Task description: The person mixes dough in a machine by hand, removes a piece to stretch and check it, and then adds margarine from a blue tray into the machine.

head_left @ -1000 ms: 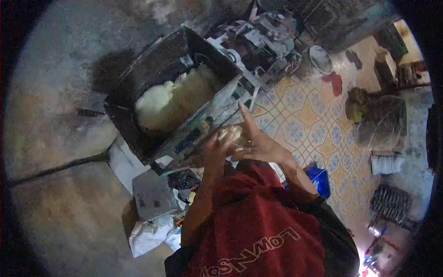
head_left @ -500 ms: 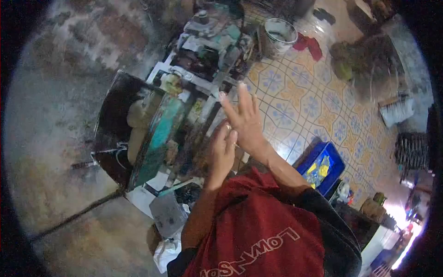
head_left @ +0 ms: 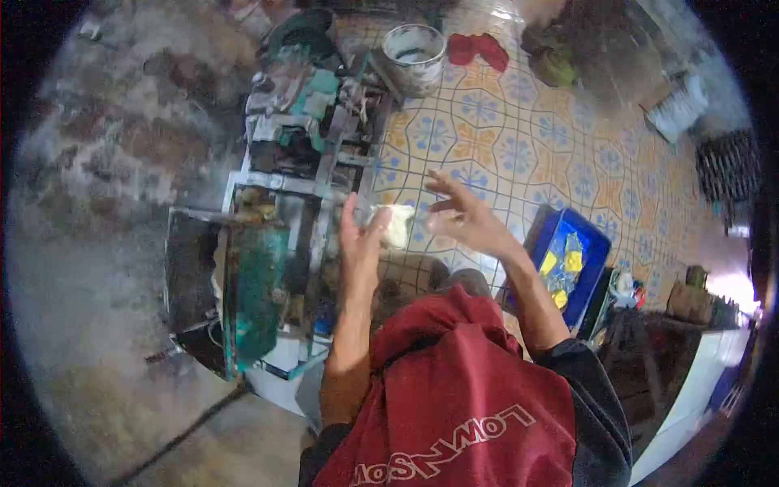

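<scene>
A small pale cream lump, soft-looking like dough (head_left: 396, 226), shows between my two hands, right at the fingers of my left hand (head_left: 362, 243). My left hand is partly closed with the lump at its inner side; some fingers are hidden. To the right of it, my right hand (head_left: 475, 225) is raised with its fingers apart and slightly blurred, and nothing shows in its grasp. Below and to the right of that hand, a blue tray (head_left: 596, 272) on the floor holds several yellow pieces (head_left: 573, 260) and crumpled clear plastic.
At left stands a worn machine with a metal frame (head_left: 276, 180) and a green panel (head_left: 258, 292). Beyond it are a whitish bucket (head_left: 415, 61) and a red cloth (head_left: 479, 52) on the patterned tile floor (head_left: 519, 154). A dark stacked rack (head_left: 728, 166) stands far right.
My hands were close together over the machine's edge; now they are apart over the tiles, and the pale lump has come into view between them. The whole view has shifted right.
</scene>
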### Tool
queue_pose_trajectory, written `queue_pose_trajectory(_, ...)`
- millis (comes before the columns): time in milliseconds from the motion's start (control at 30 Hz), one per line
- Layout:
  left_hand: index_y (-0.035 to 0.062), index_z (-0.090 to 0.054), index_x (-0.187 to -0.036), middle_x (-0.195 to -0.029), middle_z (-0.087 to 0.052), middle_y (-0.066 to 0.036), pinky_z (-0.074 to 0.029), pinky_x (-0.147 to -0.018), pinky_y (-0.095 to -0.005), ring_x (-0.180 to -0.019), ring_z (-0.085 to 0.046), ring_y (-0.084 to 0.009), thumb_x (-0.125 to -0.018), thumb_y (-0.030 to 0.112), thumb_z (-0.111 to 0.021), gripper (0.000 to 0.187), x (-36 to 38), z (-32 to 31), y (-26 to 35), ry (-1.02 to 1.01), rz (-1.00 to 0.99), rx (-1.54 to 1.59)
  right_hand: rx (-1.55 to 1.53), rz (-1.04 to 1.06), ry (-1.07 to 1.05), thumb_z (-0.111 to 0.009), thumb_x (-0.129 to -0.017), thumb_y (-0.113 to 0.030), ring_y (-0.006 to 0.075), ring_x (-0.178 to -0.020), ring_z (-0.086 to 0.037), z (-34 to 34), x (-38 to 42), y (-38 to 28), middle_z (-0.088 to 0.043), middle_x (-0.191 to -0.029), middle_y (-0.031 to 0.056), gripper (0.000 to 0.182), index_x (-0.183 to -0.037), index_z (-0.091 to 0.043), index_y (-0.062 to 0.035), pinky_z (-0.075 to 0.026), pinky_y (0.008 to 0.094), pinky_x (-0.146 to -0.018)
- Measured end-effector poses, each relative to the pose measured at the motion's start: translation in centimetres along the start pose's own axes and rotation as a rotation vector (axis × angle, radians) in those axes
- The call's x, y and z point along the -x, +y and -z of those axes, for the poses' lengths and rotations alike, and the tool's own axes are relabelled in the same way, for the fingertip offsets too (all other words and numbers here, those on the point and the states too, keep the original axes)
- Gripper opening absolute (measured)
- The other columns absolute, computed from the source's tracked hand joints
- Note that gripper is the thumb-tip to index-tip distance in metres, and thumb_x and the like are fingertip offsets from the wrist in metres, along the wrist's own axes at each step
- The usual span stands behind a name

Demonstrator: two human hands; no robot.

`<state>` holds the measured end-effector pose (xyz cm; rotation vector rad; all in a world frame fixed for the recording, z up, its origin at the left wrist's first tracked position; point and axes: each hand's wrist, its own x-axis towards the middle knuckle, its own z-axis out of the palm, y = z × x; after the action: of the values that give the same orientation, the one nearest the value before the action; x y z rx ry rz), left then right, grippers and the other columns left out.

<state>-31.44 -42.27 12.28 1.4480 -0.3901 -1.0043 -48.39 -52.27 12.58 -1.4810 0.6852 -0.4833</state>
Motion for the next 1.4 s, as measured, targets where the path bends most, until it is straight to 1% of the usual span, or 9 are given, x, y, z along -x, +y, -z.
queue_pose_trajectory(233,0.0094,-0.011,-0.145,-0.111,-0.058,-0.015,-0.054,-0.067,-0.0339,-0.085,-0.063,-0.0226,-0.089,0.028,-0.061,0.078,0.9,-1.4,1.4,-0.431,0.191,0.076,0.136,-0.023,0.339,-0.065,-0.084,-0.026,0.0156,-0.072,-0.064,-2.3,2.9,-1.4,-0.068,-0.085,0.0092,0.033,-0.108,-0.063,-0.0029,-0.05,0.0301,-0.062)
queue_pose_trajectory(433,0.0101,-0.007,-0.146,-0.135,-0.04,-0.02,-0.049,-0.085,-0.0388,-0.106,-0.055,-0.0268,-0.086,0.024,-0.065,0.085,-0.5,1.0,0.8,-0.167,-0.092,-0.179,-0.162,0.117,0.72,-0.065,-0.084,-0.021,0.0149,-0.072,-0.066,-1.5,3.7,-3.0,-0.067,-0.088,0.0122,0.031,-0.111,-0.062,-0.0074,-0.051,0.0273,-0.064)
queue_pose_trajectory(533,0.0108,-0.01,-0.146,-0.14,-0.033,-0.02,-0.047,-0.086,-0.0328,-0.111,-0.048,-0.0228,-0.081,0.009,-0.067,0.086,0.1,0.1,1.1,-0.245,-0.291,-0.228,0.212,0.235,0.472,-0.066,-0.083,-0.016,0.0221,-0.078,-0.067,-5.9,3.1,-2.9,-0.066,-0.095,0.0159,0.033,-0.113,-0.06,-0.0061,-0.052,0.032,-0.068)
queue_pose_trajectory(600,0.0118,-0.011,-0.146,-0.14,-0.033,-0.019,-0.045,-0.09,-0.034,-0.115,-0.046,-0.0245,-0.082,0.007,-0.066,0.085,0.2,0.5,1.2,-0.284,-0.243,-0.05,0.362,0.42,0.443,-0.066,-0.079,-0.008,0.0388,-0.082,-0.061,-7.7,2.1,-3.0,-0.062,-0.099,0.0183,0.03,-0.108,-0.061,-0.0045,-0.05,0.04,-0.074)
queue_pose_trajectory(667,0.0131,-0.016,-0.145,-0.14,-0.035,-0.018,-0.044,-0.091,-0.0377,-0.117,-0.046,-0.0231,-0.081,0.005,-0.064,0.08,0.6,1.5,2.3,-0.235,-0.206,-0.141,0.544,0.318,0.499,-0.064,-0.08,-0.004,0.0314,-0.076,-0.065,-6.5,1.7,-2.8,-0.064,-0.092,0.0143,0.027,-0.107,-0.061,-0.0042,-0.051,0.0352,-0.068)
queue_pose_trajectory(767,0.0124,-0.022,-0.144,-0.139,-0.036,-0.016,-0.045,-0.09,-0.0383,-0.117,-0.046,-0.0219,-0.082,0.008,-0.064,0.074,0.1,4.6,2.6,-0.238,-0.105,-0.203,-0.074,0.08,0.565,-0.063,-0.083,-0.008,0.0093,-0.067,-0.059,-4.8,1.0,-3.0,-0.065,-0.085,0.0053,0.025,-0.107,-0.062,-0.001,-0.047,0.0233,-0.06)
queue_pose_trajectory(967,0.0029,-0.059,-0.113,-0.095,-0.065,-0.003,-0.048,-0.074,-0.0242,-0.081,-0.06,-0.0105,-0.081,0.019,-0.069,0.037,1.5,3.0,2.4,-0.52,0.101,0.001,-0.17,0.114,0.408,-0.071,-0.078,-0.018,0.0105,-0.062,-0.058,-8.6,0.1,-3.1,-0.064,-0.087,0.0085,0.039,-0.109,-0.058,0.0013,-0.048,0.024,-0.052)
queue_pose_trajectory(1167,0.0017,-0.064,-0.101,-0.09,-0.066,-0.004,-0.051,-0.068,-0.0249,-0.079,-0.062,-0.0108,-0.083,0.016,-0.067,0.023,1.8,4.1,3.3,-0.278,0.024,0.056,-0.125,-0.186,0.161,-0.069,-0.082,-0.026,0.011,-0.067,-0.058,-6.9,-0.3,-4.5,-0.064,-0.088,0.008,0.037,-0.109,-0.059,-0.0024,-0.047,0.0273,-0.055)
queue_pose_trajectory(1400,0.0049,-0.055,-0.111,-0.097,-0.059,-0.001,-0.048,-0.07,-0.0246,-0.089,-0.057,-0.0111,-0.086,0.018,-0.063,0.029,0.5,5.9,3.2,-0.344,0.014,0.103,-0.213,-0.034,0.204,-0.065,-0.085,-0.029,0.0141,-0.079,-0.058,-8.5,-1.8,-2.2,-0.063,-0.098,0.0065,0.041,-0.116,-0.055,-0.0046,-0.046,0.0269,-0.075)
